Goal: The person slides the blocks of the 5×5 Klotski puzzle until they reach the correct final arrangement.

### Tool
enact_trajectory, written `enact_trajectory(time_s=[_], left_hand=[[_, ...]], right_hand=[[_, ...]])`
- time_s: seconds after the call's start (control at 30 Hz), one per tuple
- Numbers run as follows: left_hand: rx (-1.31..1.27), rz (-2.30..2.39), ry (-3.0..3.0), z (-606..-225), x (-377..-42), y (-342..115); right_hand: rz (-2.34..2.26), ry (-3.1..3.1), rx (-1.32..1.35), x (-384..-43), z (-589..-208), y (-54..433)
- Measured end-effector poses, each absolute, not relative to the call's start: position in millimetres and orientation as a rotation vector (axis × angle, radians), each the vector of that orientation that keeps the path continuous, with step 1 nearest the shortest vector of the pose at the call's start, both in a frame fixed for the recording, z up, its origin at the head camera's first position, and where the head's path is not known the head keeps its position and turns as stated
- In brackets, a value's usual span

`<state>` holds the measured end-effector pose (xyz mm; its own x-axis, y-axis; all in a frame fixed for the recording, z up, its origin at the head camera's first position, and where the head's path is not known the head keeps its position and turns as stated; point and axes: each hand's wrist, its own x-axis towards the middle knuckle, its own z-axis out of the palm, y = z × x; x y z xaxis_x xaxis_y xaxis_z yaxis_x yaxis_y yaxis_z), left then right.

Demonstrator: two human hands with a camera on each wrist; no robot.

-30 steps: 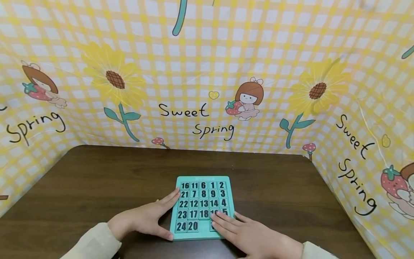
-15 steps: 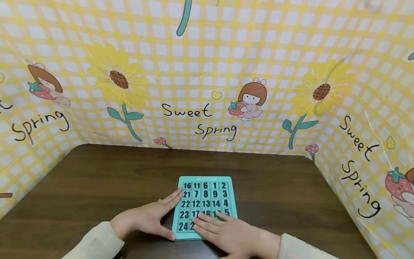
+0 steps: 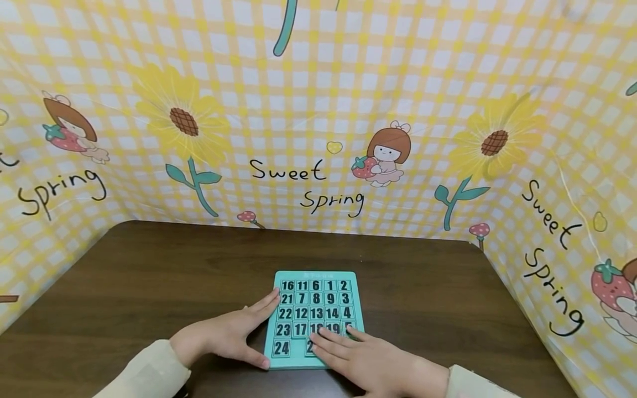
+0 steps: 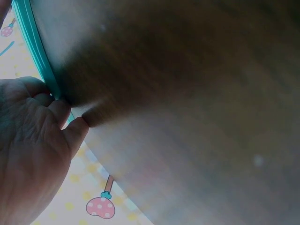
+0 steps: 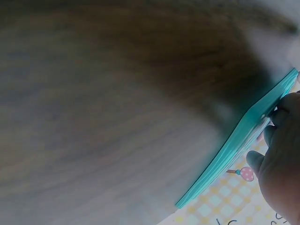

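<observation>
A turquoise number sliding puzzle (image 3: 293, 362) lies flat on the table in the head view, with black numbers on square tiles. My left hand (image 3: 231, 334) rests along its left side, thumb at the near left corner and fingertips at the left edge further up. On the puzzle's lower right lies my right hand (image 3: 373, 359), its straight fingertips on a bottom-row tile (image 3: 309, 348) that shows a 2. An empty slot separates this tile from tile 24 (image 3: 281, 348). The right hand hides the rest of the bottom row. Both wrist views show the puzzle's turquoise edge (image 5: 234, 140) beside the fingers.
The puzzle sits on a dark brown wooden table (image 3: 199, 265). A yellow checked cloth (image 3: 298, 110) printed with flowers and "Sweet Spring" stands as a wall along the table's back and sides.
My right hand moved left onto tile 20, then back right. That tile slid one place right, so the bottom-row gap is now beside tile 24. My left hand stays at the puzzle's left side.
</observation>
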<state>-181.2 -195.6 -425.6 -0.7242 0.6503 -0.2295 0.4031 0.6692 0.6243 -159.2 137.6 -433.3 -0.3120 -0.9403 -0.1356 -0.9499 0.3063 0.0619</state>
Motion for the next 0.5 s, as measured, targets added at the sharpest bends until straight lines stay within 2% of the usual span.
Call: enact_trajectory(time_s=[0.27, 0.5], left_hand=[[0.805, 0.77, 2.446, -428, -181, -197], [0.817, 0.764, 2.45, -429, -182, -196]], right_hand=[[0.181, 2.526, -1.848, -158, -434, 148], [0.172, 2.482, -1.86, -157, -434, 129]])
